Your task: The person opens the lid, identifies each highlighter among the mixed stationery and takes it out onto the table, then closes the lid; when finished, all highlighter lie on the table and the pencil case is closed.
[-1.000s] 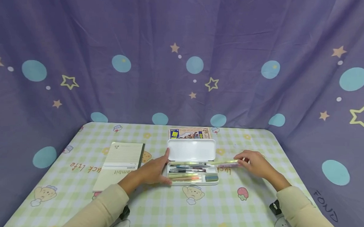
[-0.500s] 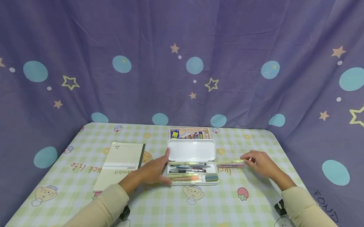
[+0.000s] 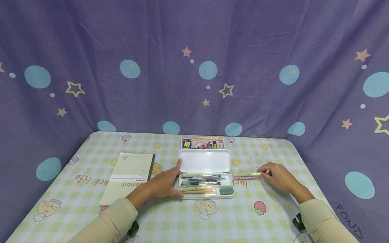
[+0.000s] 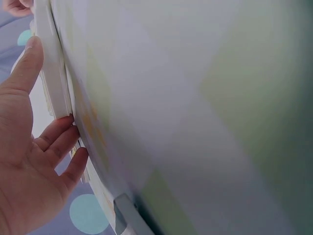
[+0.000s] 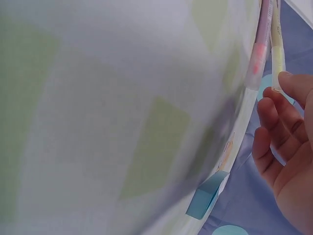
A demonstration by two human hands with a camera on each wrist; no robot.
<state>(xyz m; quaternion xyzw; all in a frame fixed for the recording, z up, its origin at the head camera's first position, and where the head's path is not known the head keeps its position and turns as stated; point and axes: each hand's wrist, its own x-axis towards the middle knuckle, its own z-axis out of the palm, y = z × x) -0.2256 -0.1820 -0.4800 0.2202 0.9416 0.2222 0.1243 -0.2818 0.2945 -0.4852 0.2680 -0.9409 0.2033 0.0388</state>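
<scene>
An open white pencil case [image 3: 204, 161] lies on the table with several pens, a sharp-tipped orange highlighter and a grey-blue eraser [image 3: 225, 191] in its tray. My left hand [image 3: 161, 183] rests on the case's left end, thumb at the near edge and fingers towards the hinge. Right of the case, my right hand [image 3: 276, 176] pinches the capped end of a yellow highlighter [image 5: 277, 54] between thumb and fingertip. A pink highlighter [image 5: 261, 46] lies beside it on the tablecloth, apart from my fingers in the right wrist view.
A notebook [image 3: 128, 178] lies left of the case. Behind the raised lid is a printed box [image 3: 203, 142], partly hidden. A checked cloth [image 3: 236, 223] covers the table, with a purple curtain [image 3: 150, 98] hanging beyond its back edge.
My right hand has moved right with the yellow highlighter, away from the case, and brought it down alongside the pink one. The left hand has kept its place.
</scene>
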